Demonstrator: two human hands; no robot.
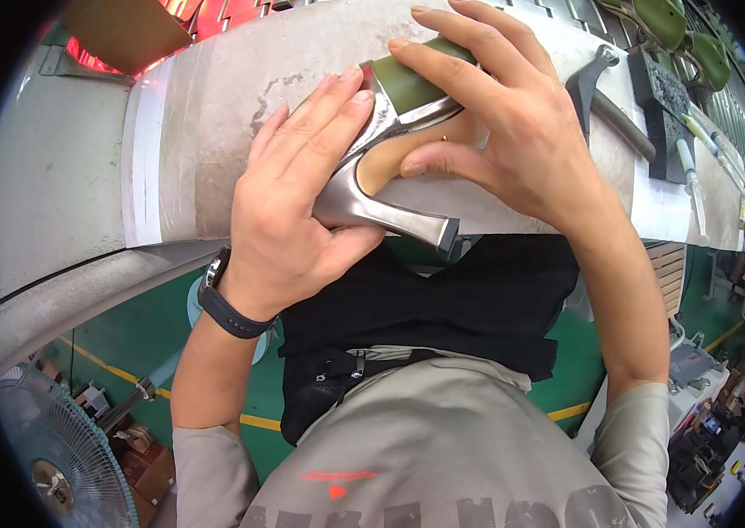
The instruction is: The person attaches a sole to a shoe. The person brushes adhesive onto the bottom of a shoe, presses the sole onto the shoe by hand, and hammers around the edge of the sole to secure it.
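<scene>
A high-heeled shoe point(381, 117) in shiny dark grey lies on its side at the front edge of the bench, with a green last point(412, 81) in it. Its tan sole point(384, 164) faces me, and the heel point(416, 221) points to the lower right with a dark tip. My left hand point(295, 189) is closed over the back part, fingers flat along the upper and thumb under the heel. Around the front part curves my right hand point(509, 110), fingertips on the green last and thumb by the sole. The toe is hidden behind it.
Right of the shoe lie a hammer-like metal tool point(623, 123), a black block point(654, 92) and a syringe-like tube point(692, 180). Green lasts point(661, 19) stand at the far right. A red-lit area point(95, 55) glows far left. A fan point(56, 466) stands lower left.
</scene>
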